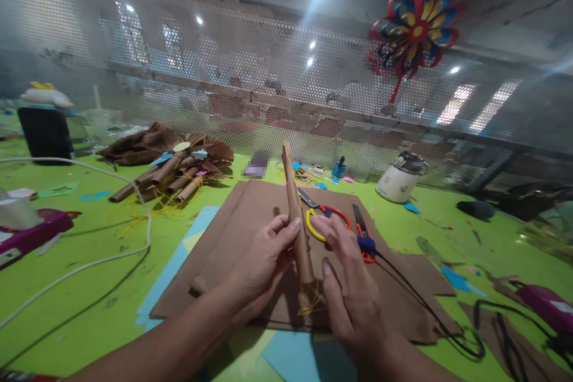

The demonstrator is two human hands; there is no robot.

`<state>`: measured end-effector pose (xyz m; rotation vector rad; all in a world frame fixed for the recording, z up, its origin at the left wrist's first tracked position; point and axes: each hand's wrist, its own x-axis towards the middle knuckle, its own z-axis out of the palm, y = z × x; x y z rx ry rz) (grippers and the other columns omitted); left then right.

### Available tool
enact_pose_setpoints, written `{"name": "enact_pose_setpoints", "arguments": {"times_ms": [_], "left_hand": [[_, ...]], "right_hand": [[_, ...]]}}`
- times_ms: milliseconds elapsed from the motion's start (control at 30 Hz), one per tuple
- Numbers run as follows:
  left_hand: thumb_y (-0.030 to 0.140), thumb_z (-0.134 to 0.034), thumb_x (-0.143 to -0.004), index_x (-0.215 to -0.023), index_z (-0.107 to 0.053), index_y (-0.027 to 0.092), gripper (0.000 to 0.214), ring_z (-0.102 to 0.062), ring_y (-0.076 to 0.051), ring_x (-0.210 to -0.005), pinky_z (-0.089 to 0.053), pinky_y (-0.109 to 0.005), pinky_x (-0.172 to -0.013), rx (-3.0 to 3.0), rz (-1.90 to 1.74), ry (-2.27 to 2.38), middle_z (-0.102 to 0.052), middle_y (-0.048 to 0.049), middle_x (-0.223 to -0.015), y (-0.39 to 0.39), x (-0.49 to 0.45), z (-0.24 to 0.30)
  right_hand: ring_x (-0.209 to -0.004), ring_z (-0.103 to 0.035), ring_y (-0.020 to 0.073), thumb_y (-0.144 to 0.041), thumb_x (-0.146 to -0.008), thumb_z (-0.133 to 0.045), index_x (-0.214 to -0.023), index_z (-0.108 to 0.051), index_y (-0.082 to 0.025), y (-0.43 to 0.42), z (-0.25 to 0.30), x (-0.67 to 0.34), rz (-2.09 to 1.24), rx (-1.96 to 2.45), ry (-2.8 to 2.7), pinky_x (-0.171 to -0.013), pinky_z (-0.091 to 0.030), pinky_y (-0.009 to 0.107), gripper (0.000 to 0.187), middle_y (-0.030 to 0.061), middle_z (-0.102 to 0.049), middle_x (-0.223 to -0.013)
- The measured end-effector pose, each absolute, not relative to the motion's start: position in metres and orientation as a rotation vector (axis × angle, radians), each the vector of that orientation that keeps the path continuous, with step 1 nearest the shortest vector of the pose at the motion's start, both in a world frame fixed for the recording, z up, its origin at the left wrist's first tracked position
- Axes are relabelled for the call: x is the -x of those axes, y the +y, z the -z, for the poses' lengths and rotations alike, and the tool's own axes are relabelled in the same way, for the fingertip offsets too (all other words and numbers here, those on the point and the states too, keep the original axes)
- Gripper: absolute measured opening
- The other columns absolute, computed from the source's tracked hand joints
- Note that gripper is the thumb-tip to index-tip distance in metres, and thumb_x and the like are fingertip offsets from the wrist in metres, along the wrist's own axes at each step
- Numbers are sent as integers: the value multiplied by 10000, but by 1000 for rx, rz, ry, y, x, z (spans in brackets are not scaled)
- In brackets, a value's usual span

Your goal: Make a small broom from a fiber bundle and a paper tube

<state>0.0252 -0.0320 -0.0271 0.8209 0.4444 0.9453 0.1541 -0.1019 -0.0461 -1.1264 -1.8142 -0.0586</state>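
My left hand [268, 253] is closed on a rolled brown paper tube [293, 197], thumb along its side. The tube tilts upward, its far end pointing away from me. Yellow strings [311, 304] dangle at its near end. To the right of the tube, my right hand [351, 280] is open, fingers apart and holding nothing. Beyond its fingertips lie scissors [317, 228] with yellow and red handles, partly hidden by the hand. Beside them is a red-handled tool [358, 218] with a dark tip. Under both hands is a brown paper sheet [215, 250].
Paper tubes [168, 170] with pleated brown paper and yellow strings lie at the back left. A white cable [147, 215] loops on the left; a black cord [416, 292] runs right. A white bottle [398, 179] stands at the back right, before a perforated metal screen [268, 77].
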Motion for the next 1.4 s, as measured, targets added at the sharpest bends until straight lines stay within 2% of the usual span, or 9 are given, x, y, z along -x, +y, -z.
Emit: {"name": "enact_pose_setpoints", "arguments": {"times_ms": [167,500,667,800,933,1000,1067,1200,1400], "left_hand": [[251,-658,-800,-923,-617,144,168,-560,-98,-711,-467,-220,-685,-806,-940,449,-641,-44,-896,-31,-25,26],[257,-645,-806,-884,-590,148,145,-585,-132,-776,-473,-244,-716,-815,-971,469,-645,-52,-904,-29,-26,28],[246,-654,-794,-875,-604,149,135,-564,-108,-729,-467,-216,-690,-826,-941,500,-618,-21,-819,-28,-24,28],[256,-654,-790,-857,-614,145,136,-561,-106,-672,-473,-211,-642,-854,-912,514,-600,-12,-756,-26,-23,27],[238,-625,-814,-849,-602,152,96,-571,-103,-669,-477,-203,-637,-831,-907,550,-584,-6,-747,-24,-23,27],[235,-617,-823,-834,-595,160,79,-575,-98,-672,-475,-193,-637,-818,-899,559,-581,-3,-741,-23,-22,28],[234,-614,-826,-825,-595,164,73,-575,-97,-665,-472,-184,-625,-824,-873,546,-582,-3,-723,-22,-22,28],[225,-626,-816,-849,-614,162,72,-582,-99,-651,-474,-182,-606,-866,-833,507,-594,-7,-722,-21,-19,29],[234,-663,-788,-870,-636,157,115,-589,-91,-654,-486,-189,-649,-898,-824,483,-605,-4,-752,-18,-16,30]], "right_hand": [[-1348,-309,228,-32,-882,-313,-1459,-165,-182,-103,47,-154,-1,1102,-1833,-1109,-308,453,615,89,-389,-1430],[-1355,-299,252,-53,-882,-332,-1464,-154,-193,-102,50,-155,-23,1132,-1809,-1103,-310,491,624,93,-401,-1426],[-1295,-406,238,-91,-902,-342,-1454,-187,-220,-103,48,-158,-174,1140,-1744,-1081,-344,475,588,94,-447,-1388],[-1242,-449,238,-117,-890,-405,-1410,-284,-215,-98,45,-162,-150,1152,-1571,-1047,-372,467,543,103,-478,-1340],[-1057,-545,212,-141,-867,-501,-1244,-474,-203,-91,44,-168,-79,1133,-1540,-936,-436,408,384,86,-582,-1113],[-907,-572,182,-174,-853,-554,-1032,-570,-193,-87,46,-172,-97,1127,-1504,-838,-461,349,181,51,-599,-941],[-756,-556,149,-225,-850,-581,-841,-573,-187,-83,48,-175,-200,1155,-1453,-711,-461,291,39,18,-570,-799],[-590,-479,107,-334,-873,-554,-758,-520,-183,-77,49,-179,-495,1218,-1392,-559,-402,233,192,-28,-493,-652],[-515,-376,88,-427,-907,-472,-726,-434,-198,-75,48,-177,-637,1124,-1376,-486,-334,213,295,-58,-403,-597]]}}
